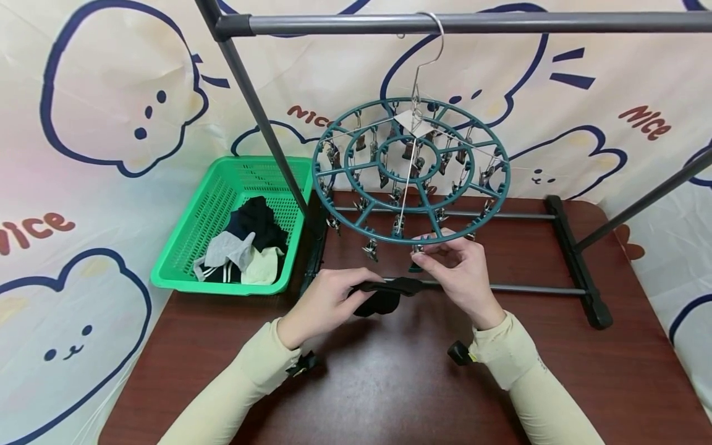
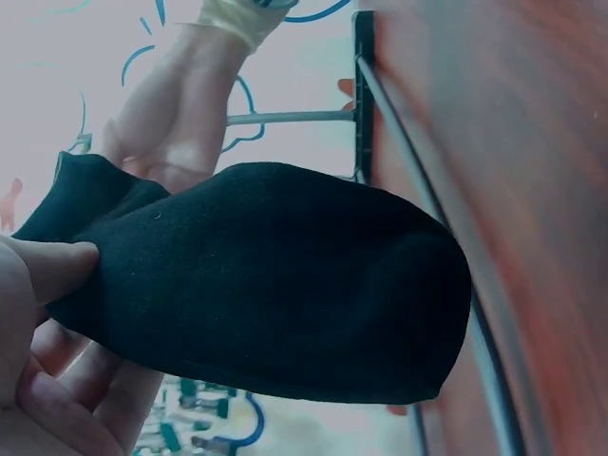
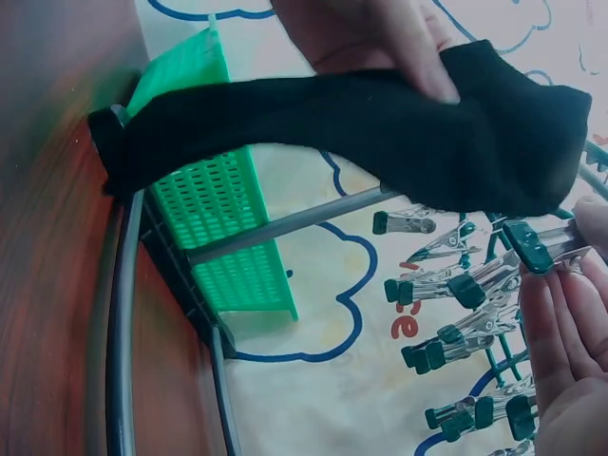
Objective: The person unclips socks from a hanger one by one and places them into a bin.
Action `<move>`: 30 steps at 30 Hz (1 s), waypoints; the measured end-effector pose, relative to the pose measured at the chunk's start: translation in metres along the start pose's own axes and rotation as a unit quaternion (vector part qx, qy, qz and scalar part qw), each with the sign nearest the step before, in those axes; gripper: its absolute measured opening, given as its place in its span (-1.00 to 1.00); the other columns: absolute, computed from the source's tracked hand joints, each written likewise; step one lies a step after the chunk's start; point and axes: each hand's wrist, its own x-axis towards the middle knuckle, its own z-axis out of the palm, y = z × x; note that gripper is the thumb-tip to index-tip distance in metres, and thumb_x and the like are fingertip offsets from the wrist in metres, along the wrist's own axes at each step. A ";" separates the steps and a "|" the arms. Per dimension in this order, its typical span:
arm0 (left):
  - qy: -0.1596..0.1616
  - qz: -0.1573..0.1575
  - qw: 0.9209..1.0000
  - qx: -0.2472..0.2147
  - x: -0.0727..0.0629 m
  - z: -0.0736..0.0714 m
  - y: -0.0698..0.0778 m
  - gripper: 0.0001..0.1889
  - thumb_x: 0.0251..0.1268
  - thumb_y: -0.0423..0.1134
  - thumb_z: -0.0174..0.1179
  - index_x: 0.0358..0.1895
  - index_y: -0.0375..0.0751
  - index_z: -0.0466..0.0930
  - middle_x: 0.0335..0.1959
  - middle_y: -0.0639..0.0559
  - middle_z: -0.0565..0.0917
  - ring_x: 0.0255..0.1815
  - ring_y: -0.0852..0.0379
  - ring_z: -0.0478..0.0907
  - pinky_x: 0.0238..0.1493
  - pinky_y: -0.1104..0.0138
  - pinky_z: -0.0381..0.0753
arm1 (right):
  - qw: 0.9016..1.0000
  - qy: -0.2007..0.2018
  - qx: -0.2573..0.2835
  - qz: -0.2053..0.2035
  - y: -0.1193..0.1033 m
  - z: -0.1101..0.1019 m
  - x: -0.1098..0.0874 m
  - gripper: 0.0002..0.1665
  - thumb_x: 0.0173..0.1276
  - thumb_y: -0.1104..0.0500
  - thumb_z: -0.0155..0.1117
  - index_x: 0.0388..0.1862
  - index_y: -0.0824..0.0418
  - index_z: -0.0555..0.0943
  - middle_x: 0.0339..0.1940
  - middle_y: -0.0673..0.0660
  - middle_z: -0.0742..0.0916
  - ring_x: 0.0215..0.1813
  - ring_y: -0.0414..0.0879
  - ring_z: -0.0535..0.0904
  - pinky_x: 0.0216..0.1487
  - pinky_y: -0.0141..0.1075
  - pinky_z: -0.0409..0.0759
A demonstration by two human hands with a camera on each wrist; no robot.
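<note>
A short black sock [image 1: 381, 301] is pinched between the thumb and fingers of my left hand [image 1: 325, 303]. The left wrist view shows the sock [image 2: 285, 285] spread lengthwise, with its cuff end at the thumb. Just right of it, my right hand [image 1: 461, 278] pinches a metal clip [image 1: 417, 248] at the front of a round teal drying hanger [image 1: 315, 167]. In the right wrist view, this clip [image 3: 527, 247] has dark green tips, and the sock's cuff [image 3: 560, 142] is close above them. Several other clips dangle from the hanger's rings, with no clothes on them.
The hanger hooks over the grey top bar [image 1: 345, 25] of a rack whose black foot [image 1: 578, 266] stands on the brown table [image 1: 384, 395]. A green basket [image 1: 222, 288] at the left holds black, grey [image 1: 228, 250] and cream clothes. A printed cloth backdrop [image 1: 111, 204] stands behind.
</note>
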 end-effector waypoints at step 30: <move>0.179 -0.023 0.981 0.070 -0.035 -0.088 -0.011 -0.70 0.32 -0.51 0.33 -0.01 -0.06 0.79 -0.19 0.07 0.83 -0.31 0.33 0.66 -0.29 0.49 0.53 | 1.000 0.007 0.000 -0.008 0.002 -0.005 -0.001 -0.69 0.26 0.49 0.45 -0.01 0.51 0.70 -0.15 -0.07 0.85 -0.19 -0.22 0.74 -0.09 -0.39 0.72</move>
